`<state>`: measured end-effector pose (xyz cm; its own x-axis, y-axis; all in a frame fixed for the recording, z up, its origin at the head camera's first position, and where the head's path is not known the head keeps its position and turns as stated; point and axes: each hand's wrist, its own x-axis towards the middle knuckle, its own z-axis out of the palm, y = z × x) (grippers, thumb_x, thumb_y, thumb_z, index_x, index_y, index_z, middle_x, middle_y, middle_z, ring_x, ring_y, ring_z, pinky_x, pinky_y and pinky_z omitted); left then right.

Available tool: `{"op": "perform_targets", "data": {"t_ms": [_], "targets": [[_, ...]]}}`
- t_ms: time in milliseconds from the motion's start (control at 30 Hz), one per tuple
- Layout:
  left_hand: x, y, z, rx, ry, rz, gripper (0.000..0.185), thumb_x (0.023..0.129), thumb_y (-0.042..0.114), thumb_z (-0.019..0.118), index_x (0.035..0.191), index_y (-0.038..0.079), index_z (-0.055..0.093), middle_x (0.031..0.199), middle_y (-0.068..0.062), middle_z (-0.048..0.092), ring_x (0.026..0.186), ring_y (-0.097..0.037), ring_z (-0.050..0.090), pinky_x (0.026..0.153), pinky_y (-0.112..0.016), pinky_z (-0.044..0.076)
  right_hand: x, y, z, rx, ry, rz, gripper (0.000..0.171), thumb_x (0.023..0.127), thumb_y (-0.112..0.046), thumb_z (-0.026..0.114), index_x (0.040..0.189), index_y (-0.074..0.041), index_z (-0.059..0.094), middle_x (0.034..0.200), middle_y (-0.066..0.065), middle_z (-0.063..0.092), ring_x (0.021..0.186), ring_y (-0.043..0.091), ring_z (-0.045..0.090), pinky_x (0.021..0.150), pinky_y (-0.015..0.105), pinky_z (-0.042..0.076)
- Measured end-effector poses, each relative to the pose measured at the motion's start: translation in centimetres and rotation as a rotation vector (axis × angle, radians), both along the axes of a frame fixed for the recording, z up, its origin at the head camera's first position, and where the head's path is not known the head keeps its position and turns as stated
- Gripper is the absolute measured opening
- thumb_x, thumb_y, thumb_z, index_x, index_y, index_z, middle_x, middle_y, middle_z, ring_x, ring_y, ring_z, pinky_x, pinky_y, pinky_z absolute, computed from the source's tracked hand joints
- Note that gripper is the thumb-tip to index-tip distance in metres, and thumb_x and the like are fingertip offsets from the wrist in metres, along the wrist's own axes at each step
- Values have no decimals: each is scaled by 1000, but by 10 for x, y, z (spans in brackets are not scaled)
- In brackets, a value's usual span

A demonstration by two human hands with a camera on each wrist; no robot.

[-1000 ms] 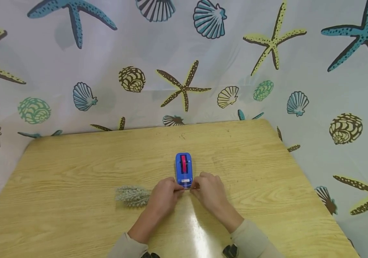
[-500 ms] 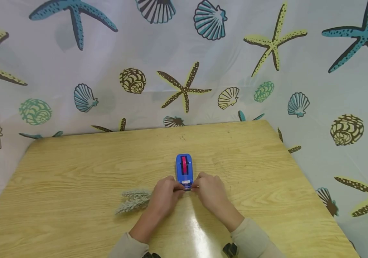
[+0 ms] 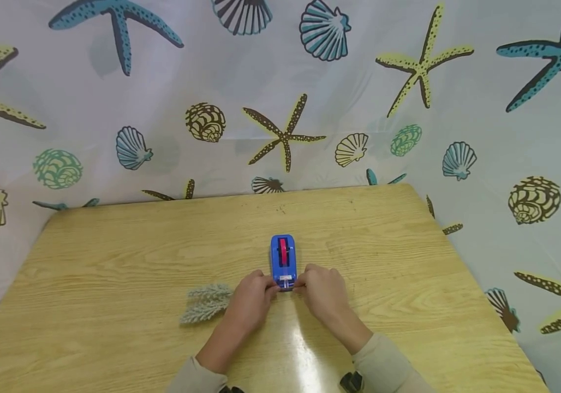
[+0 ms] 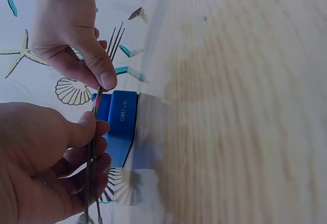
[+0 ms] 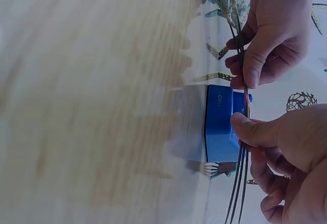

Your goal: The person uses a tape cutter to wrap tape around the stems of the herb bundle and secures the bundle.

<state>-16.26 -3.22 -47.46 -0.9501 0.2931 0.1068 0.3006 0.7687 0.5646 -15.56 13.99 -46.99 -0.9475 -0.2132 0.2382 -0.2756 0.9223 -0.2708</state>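
Observation:
Both hands hold one small bunch of sprigs [image 3: 207,304], with pale grey-green fuzzy heads and thin dark stems [image 5: 238,183], level across the front of a blue tape dispenser [image 3: 290,271]. My left hand [image 3: 250,300] pinches the stems on the side towards the heads, which stick out to the left past it. On the other side, my right hand [image 3: 327,292] pinches the stems between thumb and fingers, their bare ends [image 4: 116,38] poking out beyond. Between the two thumbs, a short stretch of stem lies right at the dispenser's cutting end. A pink-red roll sits in the dispenser.
Everything is on a wood-grain table [image 3: 128,256]. Behind and to the right hangs a white cloth [image 3: 241,65] printed with starfish and shells. The dispenser stands just beyond the fingertips.
The sprig heads have turned and spread from one clump into two separate spikes as the stems rolled in the fingers. Both hands stay at the dispenser's front.

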Motion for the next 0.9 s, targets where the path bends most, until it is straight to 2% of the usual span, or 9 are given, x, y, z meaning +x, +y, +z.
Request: {"op": "perform_targets", "data": {"t_ms": [300,600,733,900], "targets": [[-5,1,0,10,-8,34,11,91,12,73,80,8,74,79,1,55,74,-14,52,69,-31,48,-4,-1,-1,-27,42,-6,8,74,-23,88,74,-22,81,65,-9,60,54,5,50,54,22,39],[-8,2,0,-23,-24,53,10,90,14,74,81,9,73,79,1,55,70,-12,51,65,-28,46,-5,-3,2,-70,8,-39,9,76,-19,87,73,-19,79,69,-8,61,58,7,54,54,20,44],[-8,3,0,-20,-34,58,9,90,14,75,82,9,72,80,0,56,70,-12,51,66,-28,47,-6,-4,2,-128,-45,-39,11,77,-13,85,73,-14,74,73,-4,62,65,10,57,59,23,49],[-9,3,0,3,-39,50,8,89,12,75,83,8,71,81,0,56,71,-13,52,66,-28,48,-7,-3,4,-216,-172,-21,16,81,-13,82,77,-9,67,75,1,66,66,12,57,59,24,49]]}}
